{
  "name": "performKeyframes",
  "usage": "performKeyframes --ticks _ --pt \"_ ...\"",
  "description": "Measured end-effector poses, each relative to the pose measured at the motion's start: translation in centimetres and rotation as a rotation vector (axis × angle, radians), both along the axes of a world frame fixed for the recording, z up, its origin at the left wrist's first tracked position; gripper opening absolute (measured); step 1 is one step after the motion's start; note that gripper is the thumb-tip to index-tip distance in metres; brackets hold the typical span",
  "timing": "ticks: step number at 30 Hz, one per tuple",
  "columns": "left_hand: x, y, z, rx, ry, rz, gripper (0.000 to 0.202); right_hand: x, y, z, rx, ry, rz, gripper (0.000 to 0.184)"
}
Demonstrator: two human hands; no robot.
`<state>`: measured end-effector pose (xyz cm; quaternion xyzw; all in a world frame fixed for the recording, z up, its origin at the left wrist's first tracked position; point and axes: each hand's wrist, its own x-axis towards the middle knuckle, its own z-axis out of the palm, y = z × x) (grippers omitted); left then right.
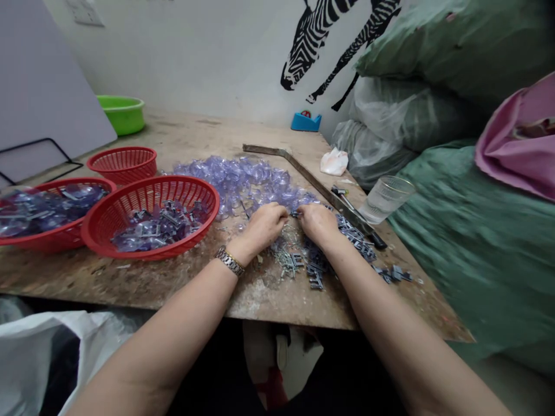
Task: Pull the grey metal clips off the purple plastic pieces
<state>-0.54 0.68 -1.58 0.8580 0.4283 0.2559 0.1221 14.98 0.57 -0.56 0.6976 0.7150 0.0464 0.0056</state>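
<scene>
My left hand (265, 224), a metal-banded watch (229, 261) on its wrist, is closed with fingertips together at the near edge of a heap of clear purplish plastic pieces (238, 176). Whatever those fingertips hold is too small to make out. Just to the right, my right hand (319, 224) pinches a small dark grey plastic part (295, 214), its tip pointing towards the left hand. Below the hands lie a scatter of small pale pins (284, 260) and grey plastic parts (315, 276). More grey parts (358, 240) spread out beyond the right wrist.
At left stand a red basket (150, 251) holding assembled-looking pieces, another filled basket (47, 242) and a smaller red basket (124, 153). A long bent metal bar (312, 179) crosses the right side, near a glass of water (385, 199). Green sacks (468, 231) crowd the table's right edge.
</scene>
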Motion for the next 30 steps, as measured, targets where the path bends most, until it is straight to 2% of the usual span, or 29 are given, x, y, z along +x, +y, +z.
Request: performKeyframes --ticks 3,10,17,22,26,30 --pt "-0.1 0.1 -0.1 0.005 -0.027 0.002 0.017 -0.3 0.3 -0.2 -0.009 -0.054 -0.002 0.031" --pt "-0.2 0.5 -0.2 0.004 -0.069 0.050 0.017 0.3 0.6 -1.5 0.122 -0.026 0.025 0.022" --pt "-0.1 0.5 -0.1 -0.044 -0.095 0.080 0.015 1.2 -0.2 -1.5 0.183 0.134 0.067 0.025" --pt "-0.1 0.7 -0.5 -0.051 -0.131 0.073 0.014 2.2 -0.1 -1.3 0.237 0.279 0.083 0.021" --pt "-0.1 0.8 -0.7 -0.049 -0.119 0.061 0.012 2.7 -0.1 -1.4 0.214 0.330 0.107 0.019" --pt "0.0 0.8 -0.7 -0.050 -0.092 0.059 0.012 2.5 -0.6 -1.3 0.145 0.246 0.148 0.016"
